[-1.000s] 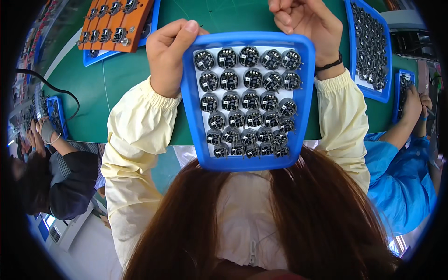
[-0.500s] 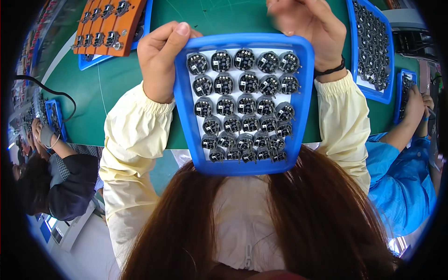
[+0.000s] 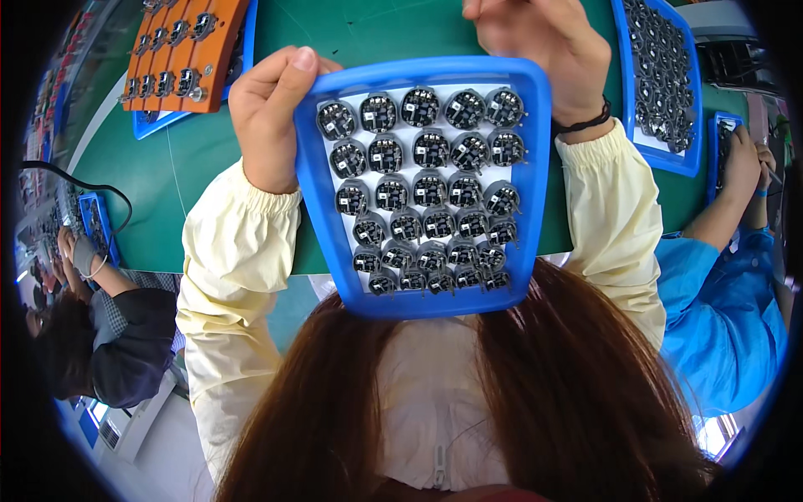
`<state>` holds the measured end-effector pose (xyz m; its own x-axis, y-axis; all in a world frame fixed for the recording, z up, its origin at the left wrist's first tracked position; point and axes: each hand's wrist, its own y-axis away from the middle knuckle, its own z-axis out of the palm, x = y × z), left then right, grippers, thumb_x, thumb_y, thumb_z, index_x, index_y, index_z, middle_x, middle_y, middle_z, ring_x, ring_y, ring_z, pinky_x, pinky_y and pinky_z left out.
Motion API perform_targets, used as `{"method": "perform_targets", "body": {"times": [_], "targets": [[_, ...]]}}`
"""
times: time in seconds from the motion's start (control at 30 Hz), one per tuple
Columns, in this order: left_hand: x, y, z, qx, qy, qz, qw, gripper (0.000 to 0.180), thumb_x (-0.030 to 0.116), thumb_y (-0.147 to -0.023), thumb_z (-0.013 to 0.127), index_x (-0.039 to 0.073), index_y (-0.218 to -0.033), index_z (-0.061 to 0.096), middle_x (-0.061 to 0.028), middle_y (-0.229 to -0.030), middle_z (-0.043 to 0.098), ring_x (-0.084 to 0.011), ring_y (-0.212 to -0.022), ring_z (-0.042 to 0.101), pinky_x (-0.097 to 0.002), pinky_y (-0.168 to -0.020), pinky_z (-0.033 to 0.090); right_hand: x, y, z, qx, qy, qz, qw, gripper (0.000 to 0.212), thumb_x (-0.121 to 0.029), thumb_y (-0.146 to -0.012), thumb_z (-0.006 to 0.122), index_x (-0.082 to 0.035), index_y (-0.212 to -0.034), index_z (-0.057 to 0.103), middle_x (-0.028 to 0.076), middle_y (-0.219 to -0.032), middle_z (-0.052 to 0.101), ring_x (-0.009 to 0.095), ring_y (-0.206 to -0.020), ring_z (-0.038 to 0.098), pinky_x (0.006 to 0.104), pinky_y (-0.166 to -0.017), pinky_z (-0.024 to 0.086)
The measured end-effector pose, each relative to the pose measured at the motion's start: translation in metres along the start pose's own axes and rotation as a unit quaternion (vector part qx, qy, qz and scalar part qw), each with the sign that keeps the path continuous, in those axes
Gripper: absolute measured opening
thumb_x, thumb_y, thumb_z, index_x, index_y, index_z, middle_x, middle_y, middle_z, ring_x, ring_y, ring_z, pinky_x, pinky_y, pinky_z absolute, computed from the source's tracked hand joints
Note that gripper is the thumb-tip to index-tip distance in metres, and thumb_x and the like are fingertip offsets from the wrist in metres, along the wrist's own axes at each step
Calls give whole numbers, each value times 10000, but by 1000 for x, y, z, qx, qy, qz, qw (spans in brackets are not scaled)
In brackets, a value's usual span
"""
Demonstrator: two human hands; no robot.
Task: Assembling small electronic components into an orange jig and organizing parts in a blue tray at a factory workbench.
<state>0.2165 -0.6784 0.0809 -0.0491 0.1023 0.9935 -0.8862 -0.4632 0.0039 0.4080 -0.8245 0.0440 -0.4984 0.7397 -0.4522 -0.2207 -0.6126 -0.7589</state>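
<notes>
A blue plastic tray (image 3: 539, 167) is raised close to me, in front of my chest. Rows of small round black circuit parts (image 3: 432, 149) stand in it on a white liner. My left hand (image 3: 272, 113) grips the tray's far left corner, thumb over the rim. My right hand (image 3: 556, 58) is beyond the far right corner, holding nothing, its fingers apart and partly blurred, some cut off by the upper edge. Its wrist, with a dark band, is beside the tray's right rim.
An orange fixture board (image 3: 180, 54) with similar parts rests over another blue tray (image 3: 150, 125) at the far left. A filled blue tray (image 3: 694, 92) lies at the right on the green table (image 3: 360, 33). Co-workers' hands (image 3: 744, 167) are at work on both sides.
The tray has shifted slightly left with my left hand. My right hand has also moved a little left and toward the upper edge.
</notes>
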Motion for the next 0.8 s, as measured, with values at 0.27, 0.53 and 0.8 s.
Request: {"method": "perform_targets", "body": {"times": [0.27, 0.53, 0.8], "targets": [[-1, 0, -1, 2, -10, -2, 1000, 280, 183, -866, 517, -36, -695, 555, -73, -694, 589, -81, -600, 480, -211, -572, 384, -22, 2, 41, 244, 196, 223, 923, 309, -256, -860, 491, 32, -801, 585, 101, -785, 578, 99, -634, 493, 200, -557, 409], [1, -1, -1, -8, -18, -3, 1000, 278, 181, -865, 516, -37, -698, 557, -67, -686, 583, -79, -599, 479, -209, -566, 380, -19, 3, 41, 262, 212, 220, 915, 374, -293, -863, 456, 57, -820, 583, 112, -778, 575, 101, -628, 483, 201, -532, 412], [1, -1, -1, 2, -7, -14, 1000, 284, 190, -866, 527, -36, -698, 565, -64, -676, 580, -80, -593, 479, -208, -564, 384, -21, 4, 42, 266, 214, 209, 916, 376, -286, -858, 454, 66, -830, 583, 108, -765, 570, 110, -629, 484, 205, -546, 416]]}}
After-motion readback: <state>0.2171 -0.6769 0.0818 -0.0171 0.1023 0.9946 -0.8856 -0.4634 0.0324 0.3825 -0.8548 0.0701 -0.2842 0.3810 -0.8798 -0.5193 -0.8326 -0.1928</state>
